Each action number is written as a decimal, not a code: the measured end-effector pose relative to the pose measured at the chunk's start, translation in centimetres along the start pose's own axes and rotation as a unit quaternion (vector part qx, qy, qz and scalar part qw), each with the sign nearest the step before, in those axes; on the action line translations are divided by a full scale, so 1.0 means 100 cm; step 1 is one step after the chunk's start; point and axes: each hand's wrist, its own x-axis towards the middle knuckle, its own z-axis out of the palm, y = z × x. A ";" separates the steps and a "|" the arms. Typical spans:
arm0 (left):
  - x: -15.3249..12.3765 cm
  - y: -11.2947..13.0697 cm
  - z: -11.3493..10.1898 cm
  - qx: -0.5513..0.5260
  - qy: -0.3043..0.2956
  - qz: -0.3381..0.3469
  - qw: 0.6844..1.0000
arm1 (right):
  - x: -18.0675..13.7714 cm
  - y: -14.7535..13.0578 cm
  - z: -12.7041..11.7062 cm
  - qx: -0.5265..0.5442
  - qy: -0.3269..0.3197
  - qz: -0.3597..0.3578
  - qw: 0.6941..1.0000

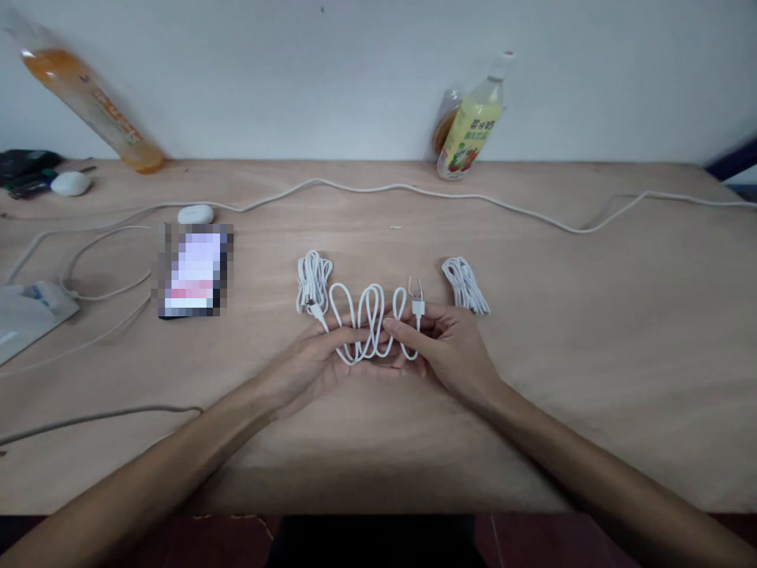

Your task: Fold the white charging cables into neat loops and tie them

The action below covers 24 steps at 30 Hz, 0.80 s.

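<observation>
Apparently, a white cable [372,323] is being coiled, its loops pinched by the left hand [322,347] and right hand [455,343] above the desk [591,355]; next, level gathering of the loops seems called for.

white cable [372,331] | loose loops | plug each end | in left hand [319,347] and right hand [458,347]

At mid-frame, the cable [372,322] has a smooth, plastic-looking jacket; its plug [418,308], just right of centre, joins a plastic body to a metal tip. The table [591,355] across the frame looks like smooth, matt wood (its grain shows faintly). The upper-left bottle [88,106] is clear, shiny plastic. The wall [296,79] up top looks matt.
</observation>
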 end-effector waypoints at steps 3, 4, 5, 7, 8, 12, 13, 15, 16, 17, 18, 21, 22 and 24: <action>0.000 0.000 -0.001 0.005 -0.005 -0.006 1.000 | -0.001 0.002 0.001 -0.046 0.035 -0.044 0.997; 0.000 0.000 -0.001 0.003 -0.008 -0.009 1.000 | -0.002 0.002 0.001 -0.064 0.048 -0.063 0.995; 0.000 0.000 -0.001 0.001 -0.009 -0.011 1.000 | -0.002 0.002 0.001 -0.078 0.057 -0.076 0.992; -0.001 -0.001 0.000 -0.002 -0.008 -0.014 1.000 | -0.001 0.002 0.001 -0.088 0.059 -0.073 0.992; -0.001 -0.001 0.000 -0.003 -0.006 -0.014 1.000 | -0.001 0.001 0.001 -0.085 0.057 -0.062 0.993; -0.001 -0.001 0.003 -0.004 0.012 -0.015 1.000 | 0.000 -0.005 0.001 -0.077 0.069 -0.042 0.994; -0.001 -0.001 0.003 -0.005 0.019 -0.014 1.000 | 0.001 -0.006 0.001 -0.079 0.072 -0.045 0.993; -0.001 -0.001 0.003 -0.013 0.030 -0.009 0.999 | 0.000 -0.008 0.002 -0.084 0.077 -0.052 0.992; -0.001 -0.002 0.002 -0.018 0.033 -0.005 0.999 | 0.000 -0.009 0.002 -0.087 0.081 -0.054 0.991; -0.001 -0.002 0.002 -0.022 0.033 -0.003 0.999 | 0.000 -0.010 0.002 -0.091 0.084 -0.054 0.991; -0.001 -0.002 0.002 -0.025 0.031 -0.001 0.999 | 0.000 -0.010 0.002 -0.093 0.087 -0.051 0.991; -0.001 -0.002 0.001 -0.024 0.026 0.005 0.999 | -0.001 -0.009 0.002 -0.081 0.086 -0.028 0.993; 0.000 -0.002 0.001 -0.023 0.025 0.008 0.999 | -0.001 -0.009 0.001 -0.072 0.081 -0.018 0.994; 0.000 -0.002 0.001 -0.024 0.024 0.014 0.999 | 0.000 -0.008 0.000 -0.050 0.070 0.004 0.996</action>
